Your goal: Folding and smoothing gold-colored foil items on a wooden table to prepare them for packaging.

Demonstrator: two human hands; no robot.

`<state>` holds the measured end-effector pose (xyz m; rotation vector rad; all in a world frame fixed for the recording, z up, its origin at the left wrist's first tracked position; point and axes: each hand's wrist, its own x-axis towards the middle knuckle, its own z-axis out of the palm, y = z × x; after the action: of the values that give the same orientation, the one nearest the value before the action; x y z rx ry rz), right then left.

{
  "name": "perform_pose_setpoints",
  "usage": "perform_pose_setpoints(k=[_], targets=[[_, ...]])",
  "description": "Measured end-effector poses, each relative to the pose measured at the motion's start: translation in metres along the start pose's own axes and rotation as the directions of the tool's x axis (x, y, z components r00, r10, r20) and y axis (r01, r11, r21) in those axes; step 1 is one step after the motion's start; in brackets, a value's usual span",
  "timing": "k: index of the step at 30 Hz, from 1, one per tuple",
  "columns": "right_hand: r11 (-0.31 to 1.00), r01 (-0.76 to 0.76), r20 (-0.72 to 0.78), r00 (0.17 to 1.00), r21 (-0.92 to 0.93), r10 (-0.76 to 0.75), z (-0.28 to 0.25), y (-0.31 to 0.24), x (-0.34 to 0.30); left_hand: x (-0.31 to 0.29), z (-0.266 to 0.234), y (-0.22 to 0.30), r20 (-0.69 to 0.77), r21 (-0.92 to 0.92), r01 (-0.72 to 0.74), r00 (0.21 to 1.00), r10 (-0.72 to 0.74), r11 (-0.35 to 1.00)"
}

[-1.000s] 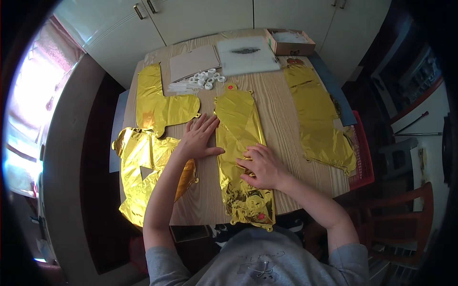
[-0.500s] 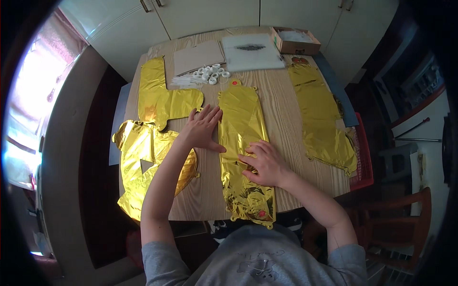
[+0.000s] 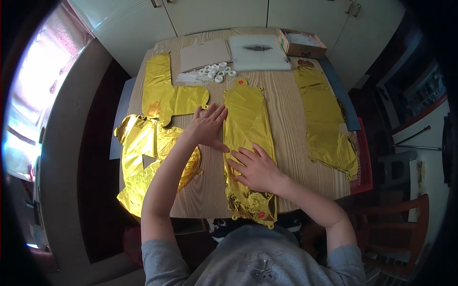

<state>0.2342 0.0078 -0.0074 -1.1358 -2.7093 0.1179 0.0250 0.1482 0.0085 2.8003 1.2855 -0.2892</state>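
Note:
A long gold foil balloon point(image 3: 245, 112), flat and uninflated, lies lengthwise in front of me, its near end reaching the table's front edge. My left hand point(image 3: 208, 127) rests along its left edge, fingers stretched out and thumb pointing at the foil. Across the balloon's middle lies my right hand point(image 3: 256, 169), palm down with the fingers spread. To the left are two more flat gold foil balloons: an angular one point(image 3: 160, 90) farther off and a rounded one with a triangular hole point(image 3: 138, 164) nearer. Another gold foil balloon point(image 3: 324, 119) is spread out on the right.
Along the back stand a beige cardboard sheet point(image 3: 202, 55), a stack of clear plastic bags point(image 3: 260, 55) and an open cardboard box point(image 3: 303, 45). White ribbon rings point(image 3: 219, 72) lie beside thin white sticks point(image 3: 191, 77). A red basket point(image 3: 363, 157) and a wooden chair point(image 3: 400, 233) are at the right.
My right hand has slid slightly left over the foil, its fingers flatter and more outstretched. My left hand keeps its place at the balloon's edge. The whole view has shifted a little.

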Motion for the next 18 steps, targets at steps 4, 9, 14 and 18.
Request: perform_pose_setpoints(k=[4, 9, 14, 18], targets=[[0.999, 0.025, 0.031, 0.999, 0.034, -0.026, 0.001, -0.006, -0.002, 0.000, -0.001, -0.001, 0.015, 0.002, 0.012, 1.000, -0.012, 1.000], [0.993, 0.043, 0.059, 0.997, 0.108, -0.050, 0.003, -0.005, -0.006, 0.001, -0.004, 0.001, 0.043, 0.009, 0.016, 0.999, -0.017, 1.000], [0.989, 0.092, 0.100, 0.990, 0.117, -0.103, 0.001, -0.005, -0.009, 0.000, -0.004, 0.001, 0.047, 0.004, 0.019, 0.999, -0.019, 1.000], [0.981, 0.159, 0.103, 0.980, 0.112, -0.171, 0.002, -0.001, -0.012, -0.001, -0.003, 0.000, 0.038, 0.017, 0.019, 0.999, -0.020, 1.000]])
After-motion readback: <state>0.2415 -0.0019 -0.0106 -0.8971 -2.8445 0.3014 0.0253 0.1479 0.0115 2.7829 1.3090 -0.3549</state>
